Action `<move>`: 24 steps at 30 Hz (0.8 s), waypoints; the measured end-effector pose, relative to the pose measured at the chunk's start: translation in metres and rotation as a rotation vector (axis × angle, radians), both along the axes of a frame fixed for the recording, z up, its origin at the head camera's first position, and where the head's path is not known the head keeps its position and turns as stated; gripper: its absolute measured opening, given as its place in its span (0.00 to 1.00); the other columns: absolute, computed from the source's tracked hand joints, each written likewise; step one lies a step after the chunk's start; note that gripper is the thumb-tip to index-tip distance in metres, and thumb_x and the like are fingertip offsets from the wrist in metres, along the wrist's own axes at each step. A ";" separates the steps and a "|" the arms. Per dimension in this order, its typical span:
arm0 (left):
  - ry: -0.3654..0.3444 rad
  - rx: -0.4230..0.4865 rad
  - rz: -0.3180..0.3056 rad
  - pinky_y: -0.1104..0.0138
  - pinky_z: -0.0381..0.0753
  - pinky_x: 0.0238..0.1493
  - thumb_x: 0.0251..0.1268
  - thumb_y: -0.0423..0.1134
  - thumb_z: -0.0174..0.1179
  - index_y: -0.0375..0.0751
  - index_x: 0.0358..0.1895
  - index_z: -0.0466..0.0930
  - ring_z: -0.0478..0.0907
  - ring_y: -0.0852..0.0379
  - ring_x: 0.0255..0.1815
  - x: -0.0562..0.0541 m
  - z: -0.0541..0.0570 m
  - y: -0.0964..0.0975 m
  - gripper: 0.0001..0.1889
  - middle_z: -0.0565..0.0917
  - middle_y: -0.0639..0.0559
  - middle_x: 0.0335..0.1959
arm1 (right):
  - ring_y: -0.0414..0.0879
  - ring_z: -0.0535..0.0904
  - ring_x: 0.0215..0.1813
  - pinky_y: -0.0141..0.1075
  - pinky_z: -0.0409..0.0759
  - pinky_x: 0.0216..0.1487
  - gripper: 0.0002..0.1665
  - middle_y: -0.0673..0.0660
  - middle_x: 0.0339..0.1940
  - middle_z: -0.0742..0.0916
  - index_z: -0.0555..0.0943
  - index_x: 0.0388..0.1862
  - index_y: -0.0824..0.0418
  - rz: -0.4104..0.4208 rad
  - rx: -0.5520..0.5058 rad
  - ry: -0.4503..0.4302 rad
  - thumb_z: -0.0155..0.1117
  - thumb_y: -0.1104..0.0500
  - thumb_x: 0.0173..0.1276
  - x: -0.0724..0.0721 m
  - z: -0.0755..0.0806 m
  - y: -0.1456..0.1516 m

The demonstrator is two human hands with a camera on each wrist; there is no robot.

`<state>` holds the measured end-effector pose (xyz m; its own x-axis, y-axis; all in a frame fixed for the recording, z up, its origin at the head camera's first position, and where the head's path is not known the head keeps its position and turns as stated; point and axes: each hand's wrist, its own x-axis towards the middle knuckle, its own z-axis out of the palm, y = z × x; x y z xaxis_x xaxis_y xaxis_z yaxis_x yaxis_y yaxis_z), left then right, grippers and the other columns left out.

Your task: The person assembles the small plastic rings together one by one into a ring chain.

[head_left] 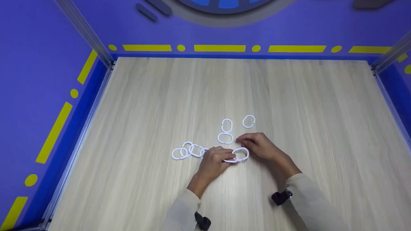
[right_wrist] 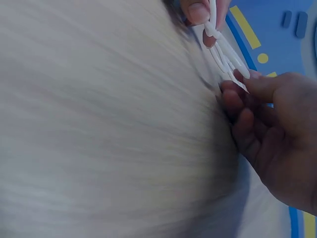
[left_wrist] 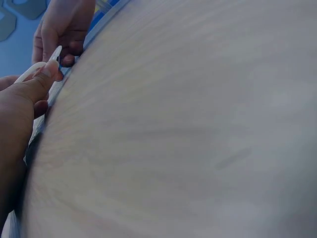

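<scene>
My left hand (head_left: 215, 160) pinches a white oval plastic link (head_left: 230, 161) between thumb and fingers. Joined to it, another white link (head_left: 240, 154) sticks out to the right. On the other side of that hand a chain of white links (head_left: 179, 153) lies on the table, partly hidden under the fingers. My right hand (head_left: 261, 146) has its fingers loosely bent, with nothing seen in them. Its fingertips are just right of a loose white link (head_left: 225, 143), apart from it. In the right wrist view the held links (right_wrist: 228, 57) overlap the right fingertips.
Beyond the hands, another white link (head_left: 227, 119) lies against the nearer loose one; whether they are joined I cannot tell. A single white link (head_left: 249, 127) lies farther right. Blue walls (head_left: 224, 35) with yellow marks border the wooden table (head_left: 160, 96).
</scene>
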<state>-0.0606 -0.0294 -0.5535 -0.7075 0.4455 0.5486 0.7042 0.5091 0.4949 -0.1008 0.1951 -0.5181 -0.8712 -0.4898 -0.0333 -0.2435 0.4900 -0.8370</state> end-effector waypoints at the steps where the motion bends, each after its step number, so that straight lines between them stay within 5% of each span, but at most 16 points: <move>1: -0.003 0.000 -0.001 0.68 0.81 0.40 0.55 0.41 0.75 0.47 0.34 0.93 0.88 0.61 0.37 0.000 0.000 0.000 0.05 0.93 0.56 0.36 | 0.36 0.79 0.41 0.29 0.79 0.47 0.15 0.62 0.40 0.90 0.86 0.53 0.66 0.025 0.042 0.052 0.57 0.70 0.74 -0.001 0.001 -0.002; 5: -0.016 -0.002 -0.003 0.67 0.81 0.40 0.55 0.42 0.75 0.47 0.34 0.93 0.88 0.61 0.38 0.001 0.000 -0.001 0.06 0.93 0.56 0.37 | 0.39 0.75 0.35 0.35 0.77 0.40 0.20 0.55 0.35 0.87 0.86 0.58 0.57 0.088 0.224 0.198 0.57 0.69 0.72 -0.003 0.002 -0.007; 8: -0.029 0.000 -0.008 0.68 0.81 0.40 0.55 0.44 0.75 0.47 0.35 0.93 0.88 0.61 0.38 0.001 0.001 -0.001 0.07 0.93 0.56 0.37 | 0.42 0.78 0.35 0.37 0.78 0.40 0.18 0.53 0.37 0.87 0.88 0.55 0.54 0.048 0.299 0.254 0.61 0.67 0.71 -0.003 0.000 -0.006; 17: -0.035 0.008 0.001 0.68 0.81 0.38 0.54 0.43 0.76 0.47 0.35 0.93 0.88 0.61 0.36 0.001 0.001 -0.001 0.07 0.93 0.56 0.36 | 0.39 0.76 0.37 0.31 0.75 0.39 0.05 0.51 0.37 0.85 0.89 0.37 0.57 -0.124 0.210 0.191 0.75 0.63 0.61 0.004 -0.009 0.018; 24: -0.046 0.020 0.009 0.67 0.82 0.40 0.53 0.40 0.76 0.47 0.35 0.93 0.88 0.61 0.37 0.002 0.000 -0.001 0.06 0.93 0.57 0.37 | 0.40 0.80 0.40 0.37 0.80 0.44 0.04 0.49 0.40 0.83 0.84 0.34 0.58 -0.162 0.261 0.289 0.72 0.60 0.65 0.015 -0.012 0.021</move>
<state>-0.0590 -0.0300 -0.5533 -0.7362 0.4284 0.5239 0.6759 0.5045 0.5373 -0.0863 0.2165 -0.5299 -0.9280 -0.3529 0.1190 -0.3522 0.7277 -0.5885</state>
